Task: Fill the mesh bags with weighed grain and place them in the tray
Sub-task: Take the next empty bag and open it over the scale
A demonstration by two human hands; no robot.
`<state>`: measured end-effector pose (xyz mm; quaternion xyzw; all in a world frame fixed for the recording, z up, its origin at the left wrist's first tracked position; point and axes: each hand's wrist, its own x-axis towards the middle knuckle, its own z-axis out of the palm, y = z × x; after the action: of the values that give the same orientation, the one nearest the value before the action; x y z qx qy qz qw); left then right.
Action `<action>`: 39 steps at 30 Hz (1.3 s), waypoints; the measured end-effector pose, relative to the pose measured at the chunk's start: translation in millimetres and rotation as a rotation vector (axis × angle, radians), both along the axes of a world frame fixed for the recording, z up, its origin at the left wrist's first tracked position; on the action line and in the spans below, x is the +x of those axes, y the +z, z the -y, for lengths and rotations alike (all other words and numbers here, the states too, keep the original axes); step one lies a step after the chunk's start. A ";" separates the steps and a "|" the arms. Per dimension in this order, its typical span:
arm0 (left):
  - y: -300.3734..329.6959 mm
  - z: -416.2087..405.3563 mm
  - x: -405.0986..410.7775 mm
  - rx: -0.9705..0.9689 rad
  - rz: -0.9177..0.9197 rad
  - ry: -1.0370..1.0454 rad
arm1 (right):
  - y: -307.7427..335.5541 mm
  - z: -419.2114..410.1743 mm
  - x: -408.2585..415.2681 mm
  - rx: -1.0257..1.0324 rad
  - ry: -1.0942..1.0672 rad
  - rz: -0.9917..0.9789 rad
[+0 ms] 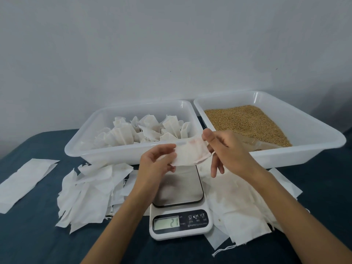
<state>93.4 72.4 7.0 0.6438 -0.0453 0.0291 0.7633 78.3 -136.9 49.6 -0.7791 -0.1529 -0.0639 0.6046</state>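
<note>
An empty white mesh bag (190, 154) hangs stretched between both hands above the scale. My left hand (155, 161) pinches its left edge, and my right hand (226, 149) pinches its upper right corner. Below them a white digital kitchen scale (180, 206) shows 21 on its display, its steel platform bare. At the back right a white tray (297, 119) holds brown grain (245, 122). Another white tray (99, 149) at the back left holds several filled mesh bags (144, 130) standing upright.
Loose empty mesh bags lie in a heap left of the scale (91, 193) and in another pile to its right (245, 202). A long white strip (24, 181) lies at the far left on the dark blue table cover (38, 242). A grey wall rises behind.
</note>
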 end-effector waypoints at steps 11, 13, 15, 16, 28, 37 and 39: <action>-0.3 24.8 -32.7 0.606 0.523 -0.166 | 34.8 -4.8 -7.6 -0.321 0.172 -0.192; 3.3 24.3 -34.6 0.569 0.495 -0.175 | 49.6 -6.5 -8.2 -0.504 0.216 -0.228; 2.4 25.6 -35.9 0.550 0.450 -0.188 | 62.8 -10.5 -7.1 -0.673 0.264 -0.285; 1.1 26.5 -36.0 0.529 0.425 -0.189 | 68.3 -14.3 -6.2 -0.732 0.290 -0.312; -4.9 21.5 -19.5 0.176 0.152 -0.116 | 77.3 61.6 45.2 -0.779 -0.202 -0.070; -6.5 18.1 -17.4 0.111 0.133 -0.100 | -0.9 149.3 77.4 -1.375 -0.286 -0.411; -6.6 17.9 -16.9 0.109 0.130 -0.098 | 3.5 152.7 78.7 -1.339 -0.315 -0.347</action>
<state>76.5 54.5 0.4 0.6781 -0.1279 0.0308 0.7231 157.0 -289.6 53.1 -0.9951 0.0538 0.0823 -0.0052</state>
